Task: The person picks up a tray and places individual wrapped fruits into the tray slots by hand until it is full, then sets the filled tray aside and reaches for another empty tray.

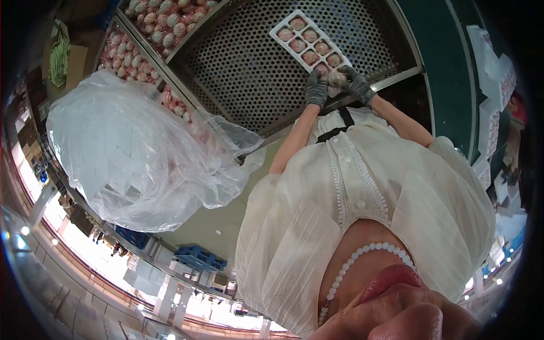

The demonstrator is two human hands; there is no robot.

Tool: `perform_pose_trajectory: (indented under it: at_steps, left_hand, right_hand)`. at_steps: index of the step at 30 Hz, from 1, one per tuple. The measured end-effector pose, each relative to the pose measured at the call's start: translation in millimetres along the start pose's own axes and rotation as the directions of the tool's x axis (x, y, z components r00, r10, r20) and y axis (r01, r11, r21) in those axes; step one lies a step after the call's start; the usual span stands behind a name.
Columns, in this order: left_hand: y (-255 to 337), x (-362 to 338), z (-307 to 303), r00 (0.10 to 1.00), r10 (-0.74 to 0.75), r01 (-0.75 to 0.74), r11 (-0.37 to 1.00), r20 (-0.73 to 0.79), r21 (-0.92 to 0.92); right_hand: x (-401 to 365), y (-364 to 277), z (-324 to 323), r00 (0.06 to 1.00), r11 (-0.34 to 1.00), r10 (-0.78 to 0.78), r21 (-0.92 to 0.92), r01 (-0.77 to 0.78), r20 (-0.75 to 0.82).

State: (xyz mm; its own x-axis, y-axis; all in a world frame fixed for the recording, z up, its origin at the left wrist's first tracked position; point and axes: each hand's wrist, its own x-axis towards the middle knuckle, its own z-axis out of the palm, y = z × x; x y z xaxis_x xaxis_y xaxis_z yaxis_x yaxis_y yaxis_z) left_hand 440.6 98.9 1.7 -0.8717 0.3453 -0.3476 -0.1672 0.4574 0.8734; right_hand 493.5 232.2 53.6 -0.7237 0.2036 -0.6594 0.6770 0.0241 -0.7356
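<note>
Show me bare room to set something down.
Perforated top: bare left of the tray, toward the balls, and right of it, toward the metal rim. Crowded: its near end, by left hand and right hand.

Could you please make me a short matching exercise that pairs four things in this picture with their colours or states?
1. Divided tray
2. Plastic bag
3. Gloves
4. Pallets

A. Blue, in the background
B. See-through and crumpled
C. White, with round pieces in its compartments, over the perforated metal surface
D. Grey, worn on both hands

Right pairs: 1-C, 2-B, 3-D, 4-A
</note>
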Motion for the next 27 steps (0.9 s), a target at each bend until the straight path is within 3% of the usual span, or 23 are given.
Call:
perform_pose_trajectory:
  at_steps: [2,3,4,6,7,8,9,11,13,15,16,18,20,21,23,25,26,27]
  left_hand:
    - [-3.0,-4.9,-1.6,0.982,-0.143,0.107,0.96,0.122,0.258]
    - [-7.3,-5.4,1.1,0.982,-0.14,0.103,0.96,0.126,0.259]
    - [-11.9,-6.6,5.1,0.983,-0.156,0.122,0.949,0.098,0.29]
    - [-12.4,-12.0,6.0,0.982,-0.172,0.139,0.936,0.075,0.322]
    - [-6.1,-15.1,2.6,0.986,-0.107,0.05,0.922,0.129,0.383]
    - [0.9,-15.9,0.0,0.982,-0.047,-0.039,0.899,0.184,0.436]
    - [4.7,-13.9,-0.6,0.982,-0.047,-0.037,0.9,0.18,0.434]
    - [7.8,-13.9,-2.6,0.97,0.118,-0.215,0.826,0.213,0.52]
    - [1.7,-17.8,-0.9,0.965,0.161,-0.245,0.836,0.207,0.492]
    - [24.7,-27.0,-10.8,0.934,0.229,-0.343,0.788,0.274,0.511]
    - [20.7,-28.7,-11.5,0.935,0.226,-0.341,0.789,0.274,0.511]
    - [10.4,-25.6,-11.0,0.927,0.229,-0.346,0.827,0.296,0.443]
    - [12.1,-16.8,-13.6,0.907,0.187,-0.362,0.805,0.378,0.47]
    - [12.9,-9.1,-15.2,0.879,0.139,-0.381,0.779,0.456,0.498]
    - [-0.7,-2.8,-5.8,0.886,0.149,-0.386,0.761,0.438,0.521]
    - [1.3,-5.1,-3.7,0.901,0.161,-0.385,0.726,0.404,0.57]
    - [5.4,-4.9,-4.6,0.9,0.161,-0.386,0.728,0.406,0.567]
    - [9.6,-3.4,-6.8,0.882,0.075,-0.374,0.714,0.465,0.592]
  right_hand:
    - [1.4,27.6,2.4,0.986,0.989,-0.143,-0.061,0.138,-0.086]
    - [-2.3,25.8,4.0,0.96,0.967,-0.235,-0.14,0.214,-0.154]
    - [-7.3,16.4,4.5,0.959,0.967,-0.234,-0.14,0.212,-0.159]
    - [-15.2,4.8,6.1,0.939,0.893,-0.273,-0.418,0.166,-0.209]
    - [-17.3,1.6,7.6,0.938,0.893,-0.274,-0.419,0.166,-0.212]
    - [-18.9,-2.0,8.5,0.923,0.77,-0.351,-0.609,0.189,-0.158]
    - [-18.5,-0.4,9.3,0.907,0.608,-0.413,-0.767,0.205,-0.084]
    - [-16.6,3.2,16.2,0.889,0.555,-0.451,-0.806,0.206,-0.084]
    - [-9.4,2.2,17.5,0.863,0.493,-0.497,-0.846,0.202,-0.084]
    - [-3.7,2.0,16.2,0.967,0.699,-0.217,-0.713,0.059,-0.133]
    - [-2.2,2.8,16.1,0.968,0.699,-0.214,-0.712,0.058,-0.131]
    - [4.2,-0.1,14.2,0.934,0.609,-0.356,-0.768,0.2,-0.04]
    - [3.6,-3.4,15.1,0.93,0.587,-0.363,-0.79,0.18,-0.058]
    - [-0.2,-6.5,13.1,0.936,0.632,-0.347,-0.751,0.193,-0.052]
    - [-4.7,-11.7,14.5,0.944,0.675,-0.327,-0.709,0.203,-0.041]
    - [-7.5,-6.7,13.3,0.909,0.562,-0.397,-0.75,0.349,0.126]
    - [-7.6,-4.5,13.9,0.911,0.562,-0.394,-0.751,0.345,0.124]
    - [-16.2,-31.9,17.0,0.952,0.528,-0.247,-0.8,0.286,0.178]
